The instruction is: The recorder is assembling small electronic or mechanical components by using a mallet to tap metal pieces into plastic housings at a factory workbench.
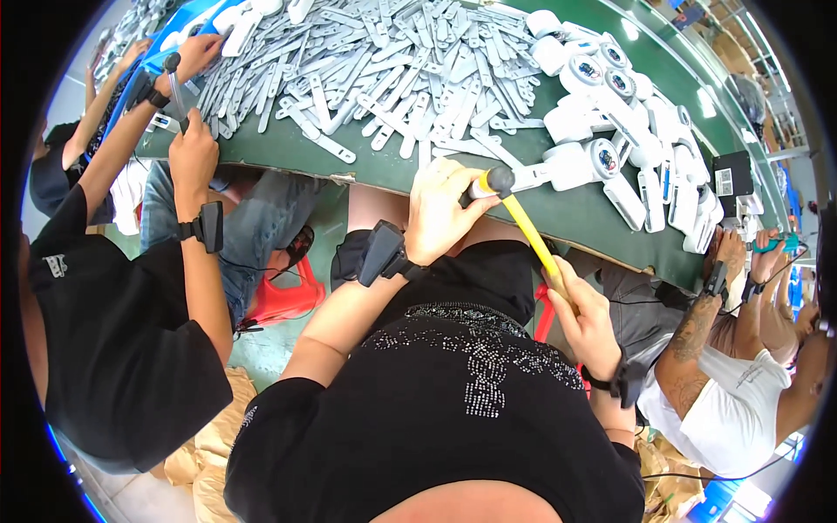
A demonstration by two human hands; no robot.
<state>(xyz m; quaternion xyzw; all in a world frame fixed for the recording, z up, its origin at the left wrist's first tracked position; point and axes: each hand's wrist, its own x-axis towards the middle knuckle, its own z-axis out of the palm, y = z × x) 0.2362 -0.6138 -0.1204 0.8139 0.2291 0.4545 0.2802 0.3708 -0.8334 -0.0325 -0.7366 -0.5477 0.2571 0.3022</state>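
My right hand (586,315) is closed round the lower end of a hammer's yellow handle (527,230). The hammer's black-tipped head (500,180) is beside the thumb and fingers of my left hand (438,212), just over the table's near edge. My left hand is closed, its fingertips partly behind the hammer head, so what it grips is hidden. A pale flat piece (530,177) shows just beyond the head, reaching toward a white rounded housing (571,166) with wires in its round opening.
A big heap of grey-white flat strips (392,70) covers the green table (392,171). White housings (649,144) are piled to the right. At left a co-worker's hand (193,155) holds a hammer (173,78); people also sit at right. A red stool (292,296) stands below.
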